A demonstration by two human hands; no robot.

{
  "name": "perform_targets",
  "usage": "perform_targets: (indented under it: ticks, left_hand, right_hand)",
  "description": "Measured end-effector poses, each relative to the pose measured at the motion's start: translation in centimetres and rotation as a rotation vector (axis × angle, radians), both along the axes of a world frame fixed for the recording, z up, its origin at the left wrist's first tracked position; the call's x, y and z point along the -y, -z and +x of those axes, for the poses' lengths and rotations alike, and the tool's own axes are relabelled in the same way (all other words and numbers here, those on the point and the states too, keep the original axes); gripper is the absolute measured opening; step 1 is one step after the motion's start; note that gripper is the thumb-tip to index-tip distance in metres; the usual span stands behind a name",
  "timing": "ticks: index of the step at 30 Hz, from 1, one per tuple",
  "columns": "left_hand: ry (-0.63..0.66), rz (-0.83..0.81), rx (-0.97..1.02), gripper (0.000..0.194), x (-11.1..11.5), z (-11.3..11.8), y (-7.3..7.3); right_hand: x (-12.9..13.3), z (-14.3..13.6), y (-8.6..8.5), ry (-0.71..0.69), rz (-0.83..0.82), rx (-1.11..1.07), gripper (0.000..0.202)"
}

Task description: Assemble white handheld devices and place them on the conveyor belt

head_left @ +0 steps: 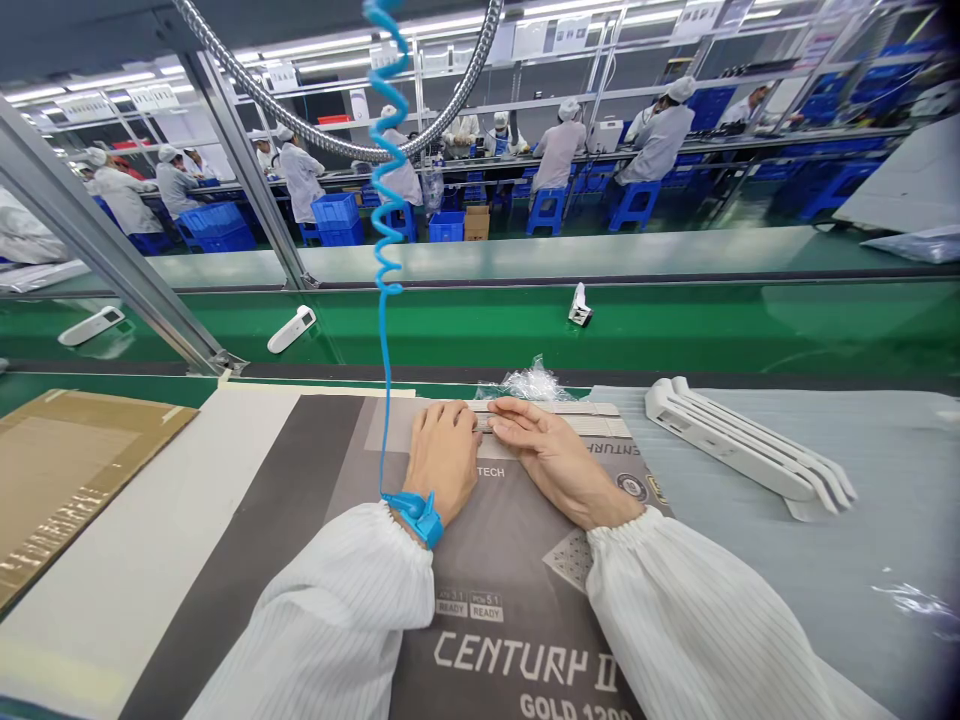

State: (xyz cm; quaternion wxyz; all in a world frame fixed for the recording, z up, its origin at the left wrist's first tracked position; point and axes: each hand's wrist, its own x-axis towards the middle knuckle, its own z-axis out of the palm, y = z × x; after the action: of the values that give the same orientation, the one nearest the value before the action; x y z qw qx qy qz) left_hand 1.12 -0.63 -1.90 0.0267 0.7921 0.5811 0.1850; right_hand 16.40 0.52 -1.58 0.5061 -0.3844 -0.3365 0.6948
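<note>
My left hand [444,455], wearing a blue wrist strap [418,516], lies palm down at the far edge of a flat grey printed carton sheet [517,560]. Its fingers stretch forward over the left end of several thin pale strips [592,424]. From the other side, my right hand [555,462] rests on edge over the same strips. Thumb and fingers come close together at its tips; anything between them is too small to make out. Just beyond the hands sits crumpled clear plastic film [536,378].
Several white slotted plastic parts [750,450] lie on grey foam sheeting [862,580] at right. Brown cardboard [82,460] is at left. A coiled blue cord [386,200] hangs ahead. Small white devices [291,330] lie on the green conveyor belt [465,330]; co-workers sit beyond.
</note>
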Motion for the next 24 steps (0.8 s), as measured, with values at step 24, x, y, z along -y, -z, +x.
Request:
perform_targets:
  ticks: [24]
  left_hand:
    - [0.003,0.004,0.014,0.011,0.04,-0.04,-0.11]
  right_hand:
    - [0.08,-0.03,-0.22,0.008,-0.015,0.010,0.032]
